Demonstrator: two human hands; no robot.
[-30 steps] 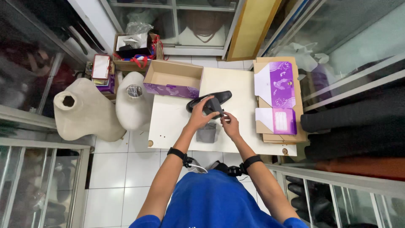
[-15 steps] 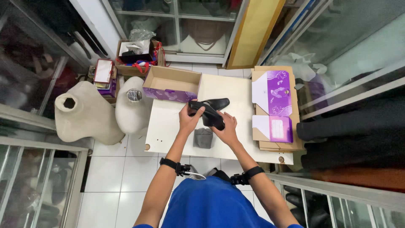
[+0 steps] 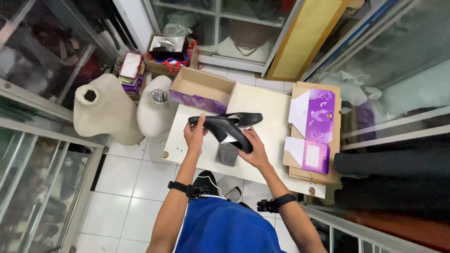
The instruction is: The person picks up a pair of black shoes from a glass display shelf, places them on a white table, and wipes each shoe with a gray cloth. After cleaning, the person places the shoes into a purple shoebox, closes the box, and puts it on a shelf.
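Over a white table [image 3: 267, 112] I hold black shoes. My left hand [image 3: 194, 134] grips the rear end of a black shoe [image 3: 208, 122]. My right hand [image 3: 253, 150] supports a black shoe [image 3: 234, 137] from below, its sole turned toward me. A second black shoe toe [image 3: 247, 119] points right behind them. A small grey piece [image 3: 227, 153] stands on the table under the shoes. An open purple and brown shoe box [image 3: 201, 90] sits at the table's far left corner.
Flattened purple and white box lids [image 3: 313, 126] lie on brown cardboard at the table's right. Two beige mannequin torsos [image 3: 105, 110] stand on the tiled floor at left. A carton of clutter [image 3: 166, 51] sits beyond. Glass display cases surround the spot.
Both hands have lifted the shoes up off the table and turned one so its sole faces me. The view has shifted closer to the table.
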